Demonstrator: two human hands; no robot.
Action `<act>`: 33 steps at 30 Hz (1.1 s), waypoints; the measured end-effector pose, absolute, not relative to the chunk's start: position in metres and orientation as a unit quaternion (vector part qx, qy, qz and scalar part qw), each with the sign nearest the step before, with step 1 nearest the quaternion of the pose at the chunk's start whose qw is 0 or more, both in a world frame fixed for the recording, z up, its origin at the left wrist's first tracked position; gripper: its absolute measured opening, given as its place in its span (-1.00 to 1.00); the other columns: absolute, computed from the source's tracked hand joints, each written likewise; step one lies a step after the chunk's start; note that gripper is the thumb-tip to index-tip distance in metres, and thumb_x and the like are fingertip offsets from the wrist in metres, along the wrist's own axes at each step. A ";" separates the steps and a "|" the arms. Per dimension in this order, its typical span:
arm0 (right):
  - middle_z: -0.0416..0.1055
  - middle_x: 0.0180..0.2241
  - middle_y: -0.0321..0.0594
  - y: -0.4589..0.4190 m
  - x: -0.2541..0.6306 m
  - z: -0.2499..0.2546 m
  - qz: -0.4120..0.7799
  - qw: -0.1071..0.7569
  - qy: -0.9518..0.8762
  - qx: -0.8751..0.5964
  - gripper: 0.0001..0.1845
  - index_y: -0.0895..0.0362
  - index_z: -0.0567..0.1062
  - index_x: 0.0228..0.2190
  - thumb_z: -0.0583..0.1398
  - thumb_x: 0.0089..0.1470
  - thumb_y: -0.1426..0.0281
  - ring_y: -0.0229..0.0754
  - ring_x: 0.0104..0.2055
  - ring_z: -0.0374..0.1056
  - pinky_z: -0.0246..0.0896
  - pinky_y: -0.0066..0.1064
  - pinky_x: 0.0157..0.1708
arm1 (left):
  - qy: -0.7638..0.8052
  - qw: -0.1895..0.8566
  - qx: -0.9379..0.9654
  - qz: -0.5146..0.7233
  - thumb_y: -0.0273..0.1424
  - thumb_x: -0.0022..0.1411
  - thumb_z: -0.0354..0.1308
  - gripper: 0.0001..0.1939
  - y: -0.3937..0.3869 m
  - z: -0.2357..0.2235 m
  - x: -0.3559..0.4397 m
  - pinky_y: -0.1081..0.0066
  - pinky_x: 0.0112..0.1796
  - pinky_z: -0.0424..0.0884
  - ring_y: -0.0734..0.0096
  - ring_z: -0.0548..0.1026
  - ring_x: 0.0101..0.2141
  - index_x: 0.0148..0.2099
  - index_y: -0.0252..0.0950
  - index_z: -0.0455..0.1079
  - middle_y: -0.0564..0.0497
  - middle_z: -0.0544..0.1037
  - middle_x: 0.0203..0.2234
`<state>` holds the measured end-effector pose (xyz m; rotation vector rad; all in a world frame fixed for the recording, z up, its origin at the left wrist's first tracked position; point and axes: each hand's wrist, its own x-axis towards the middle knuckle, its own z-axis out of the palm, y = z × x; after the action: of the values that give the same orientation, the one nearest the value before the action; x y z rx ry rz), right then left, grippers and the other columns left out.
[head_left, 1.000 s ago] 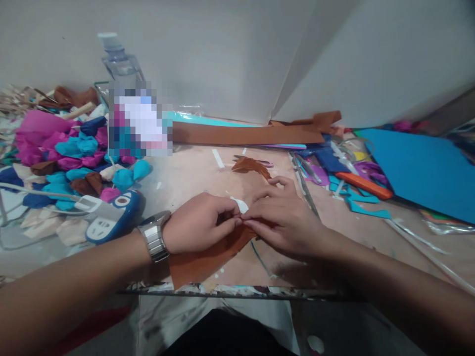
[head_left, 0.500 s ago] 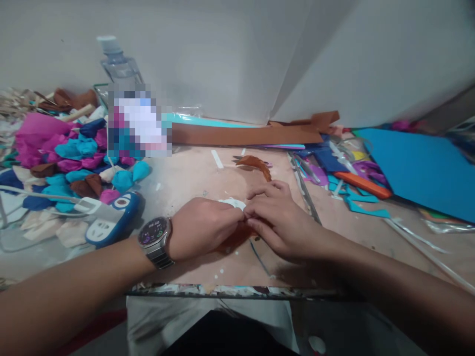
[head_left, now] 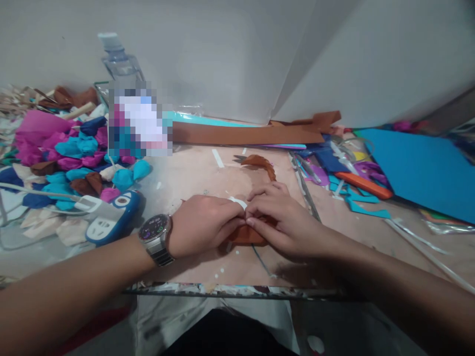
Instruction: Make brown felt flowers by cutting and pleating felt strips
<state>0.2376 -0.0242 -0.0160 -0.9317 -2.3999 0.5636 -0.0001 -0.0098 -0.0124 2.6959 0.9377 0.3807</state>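
Observation:
My left hand [head_left: 210,222], with a watch [head_left: 156,233] at its wrist, has its fingertips pinched together at the middle of the board. The fingers of my right hand [head_left: 278,217] meet them there, also pinched. Between and below both hands shows a brown sheet piece [head_left: 247,237], mostly covered by the fingers. A small white piece [head_left: 238,201] peeks out just behind the fingertips. Beyond my right hand lies a curled brown strip [head_left: 261,162] with a ridged edge, and dark pointed tips stick out at its left end.
Crumpled coloured paper pieces [head_left: 74,148] are heaped at left beside a blue-and-white power socket [head_left: 111,217]. Behind stand a bottle [head_left: 122,66] and a blurred-out bright screen. A long brown strip [head_left: 245,133] lies along the back. To the right are an orange cutter [head_left: 363,184] and blue sheet [head_left: 419,168].
More of the brown piece now shows beneath my hands. My left fingers have shifted slightly, and both hands stay together at the same spot.

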 end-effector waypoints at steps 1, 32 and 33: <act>0.55 -0.25 -0.20 -0.024 0.238 -0.017 0.211 0.255 -0.879 -0.342 -0.87 0.07 0.53 -0.26 0.18 0.35 0.44 -0.04 0.02 0.38 0.06 -0.05 0.14 | 0.325 0.147 0.925 0.128 -0.29 0.51 0.02 -0.72 -0.009 -0.011 0.000 0.40 -0.35 0.27 0.36 0.55 -0.39 -0.23 -0.25 0.49 0.02 0.64 -0.39; 0.61 -0.27 -0.22 -0.024 0.236 -0.017 0.120 0.225 -0.898 -0.358 -0.83 0.07 0.57 -0.25 0.16 0.35 0.45 0.04 0.09 0.38 -0.12 0.08 0.23 | 0.368 0.210 0.902 0.079 -0.20 0.48 0.10 -0.65 -0.005 -0.006 -0.002 0.38 -0.38 0.20 0.32 0.57 -0.42 -0.21 -0.23 0.64 -0.03 0.70 -0.41; 0.60 -0.27 -0.22 -0.024 0.236 -0.017 0.120 0.225 -0.898 -0.358 -0.83 0.08 0.58 -0.25 0.16 0.35 0.45 0.04 0.09 0.38 -0.11 0.07 0.23 | 0.369 0.224 0.898 0.084 -0.20 0.48 0.11 -0.66 -0.005 -0.005 -0.002 0.39 -0.38 0.20 0.35 0.57 -0.42 -0.21 -0.23 0.65 -0.02 0.70 -0.41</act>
<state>0.2360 -0.0244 -0.0172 -0.9874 -2.4781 0.3308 -0.0023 -0.0050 -0.0053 2.4794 1.0172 0.2315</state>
